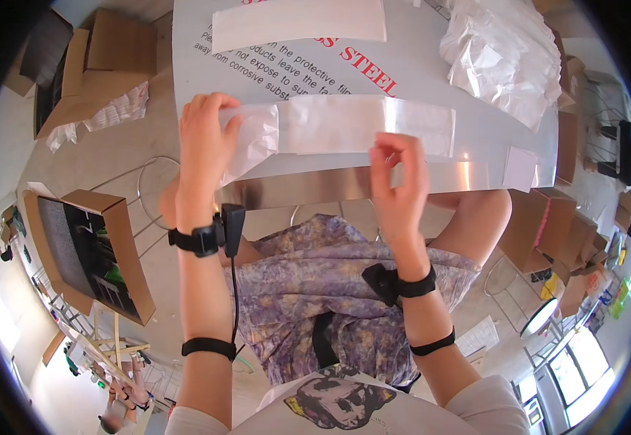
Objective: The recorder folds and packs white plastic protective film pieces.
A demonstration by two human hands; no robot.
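A clear plastic bag (256, 141) lies crumpled at the left of the metal-topped table (330, 181). My left hand (208, 138) is closed on its left end, thumb toward the bag. To the right of it, a flat, shiny translucent plastic sleeve (337, 125) stretches along the tabletop and seems to meet or overlap the bag. My right hand (402, 174) hovers at the table's front edge, just below the sleeve. Its fingers are curled toward the thumb and slightly blurred; I cannot make out anything between them.
A heap of clear plastic bags (500, 61) covers the far right of the table. A white strip (301, 24) lies at the far side, a small pale slip (520, 168) near the right corner. Open cardboard boxes (94, 250) stand left; more boxes (547, 228) stand right.
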